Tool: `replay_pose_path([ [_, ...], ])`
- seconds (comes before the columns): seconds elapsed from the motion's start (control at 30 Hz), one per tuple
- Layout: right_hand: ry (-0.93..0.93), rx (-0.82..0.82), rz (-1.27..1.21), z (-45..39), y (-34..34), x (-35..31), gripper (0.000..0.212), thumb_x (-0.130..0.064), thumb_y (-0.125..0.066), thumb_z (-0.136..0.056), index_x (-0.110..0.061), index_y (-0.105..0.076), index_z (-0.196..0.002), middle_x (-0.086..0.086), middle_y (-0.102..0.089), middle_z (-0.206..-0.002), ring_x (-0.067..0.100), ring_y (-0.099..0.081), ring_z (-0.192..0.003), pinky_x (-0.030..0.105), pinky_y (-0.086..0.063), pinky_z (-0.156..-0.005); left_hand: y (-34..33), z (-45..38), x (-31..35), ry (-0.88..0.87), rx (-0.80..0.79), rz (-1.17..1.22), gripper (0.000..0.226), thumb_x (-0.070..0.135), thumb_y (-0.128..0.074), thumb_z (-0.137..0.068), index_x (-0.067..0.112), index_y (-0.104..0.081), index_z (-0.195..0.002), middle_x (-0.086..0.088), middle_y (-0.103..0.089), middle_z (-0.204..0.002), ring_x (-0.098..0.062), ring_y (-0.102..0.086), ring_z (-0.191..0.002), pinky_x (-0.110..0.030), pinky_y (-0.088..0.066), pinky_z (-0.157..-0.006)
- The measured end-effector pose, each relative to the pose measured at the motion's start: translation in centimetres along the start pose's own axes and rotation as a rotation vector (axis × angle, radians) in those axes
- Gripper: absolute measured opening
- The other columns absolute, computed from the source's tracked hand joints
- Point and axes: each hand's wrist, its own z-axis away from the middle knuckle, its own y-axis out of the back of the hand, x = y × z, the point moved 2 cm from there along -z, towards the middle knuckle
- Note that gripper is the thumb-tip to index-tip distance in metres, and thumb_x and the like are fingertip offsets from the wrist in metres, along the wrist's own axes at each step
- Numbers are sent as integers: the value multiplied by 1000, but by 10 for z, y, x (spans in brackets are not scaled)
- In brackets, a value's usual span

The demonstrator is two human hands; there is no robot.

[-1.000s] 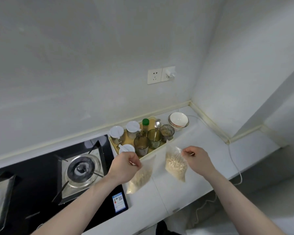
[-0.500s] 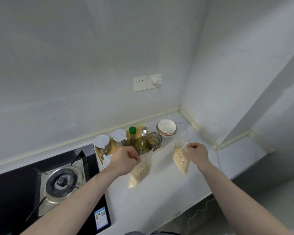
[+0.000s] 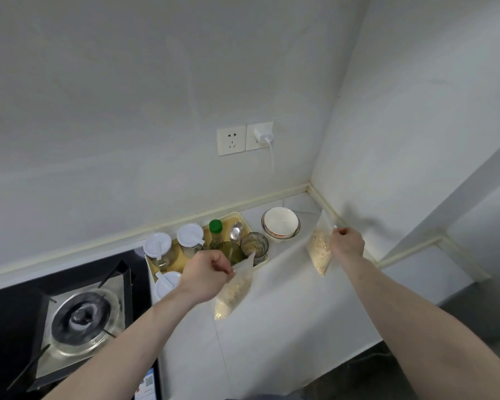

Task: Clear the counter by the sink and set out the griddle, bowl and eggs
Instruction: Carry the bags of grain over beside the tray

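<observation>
Our left hand (image 3: 207, 274) pinches one bag (image 3: 233, 293), our right hand (image 3: 347, 244) another bag (image 3: 319, 249), above the tabletop (image 3: 286, 313).

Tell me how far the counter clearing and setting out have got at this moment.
Nothing looks finished. In hand: left hand and right hand each hold a grain bag above the counter. A white bowl sits near the corner. No griddle or eggs in view.

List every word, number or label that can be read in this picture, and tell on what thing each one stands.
No text can be read here.
Sticker on the black stove's front edge: a QR-like code with small print, too blurred to read.
Wall sockets, jars and clear bags: no print visible.
</observation>
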Motion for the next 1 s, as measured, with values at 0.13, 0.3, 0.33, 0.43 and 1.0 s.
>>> replay_pose_path([
  [0.13, 10, -13, 89, -33, 12, 8, 27, -21, -53, -101, -5, -72, -114, 19, -70, -118, 39, -62, -116, 36, -48, -96, -6, -11, 6, -6, 0, 14, 30, 7, -81, -78, 33, -72, -66, 12, -76, -79, -11, -72, -85, -36, -62, -81],
  [0.3, 38, 23, 197, -62, 38, 29, 26, -16, -55, -100, -6, -73, -117, 21, -71, -119, 38, -64, -116, 35, -49, -96, -12, -19, 16, -27, -2, 5, 29, 9, -82, -79, 34, -72, -67, 14, -76, -79, -8, -71, -82, -28, -58, -76],
  [0.33, 40, 35, 214, -67, 43, 33, 25, -15, -56, -100, -6, -73, -116, 20, -71, -119, 38, -64, -116, 36, -49, -96, -13, -21, 18, -33, -6, 5, 29, 9, -81, -79, 33, -72, -67, 14, -76, -79, -8, -71, -82, -26, -57, -75],
  [0.43, 73, 92, 259, -75, 54, 40, 22, -6, -58, -95, -10, -76, -107, 16, -74, -112, 35, -68, -107, 33, -51, -88, -17, -27, 23, -50, -18, 3, 31, 7, -80, -79, 33, -71, -65, 12, -76, -79, -8, -71, -81, -23, -54, -72],
  [1.0, 330, -298, -240, 37, -30, -16, 23, -5, -67, -89, -27, -73, -94, -11, -73, -88, 9, -67, -77, 22, -49, -71, -26, -39, 31, -143, -80, -77, 39, 2, -77, -79, 35, -70, -60, 12, -75, -78, -6, -72, -82, -28, -60, -79],
])
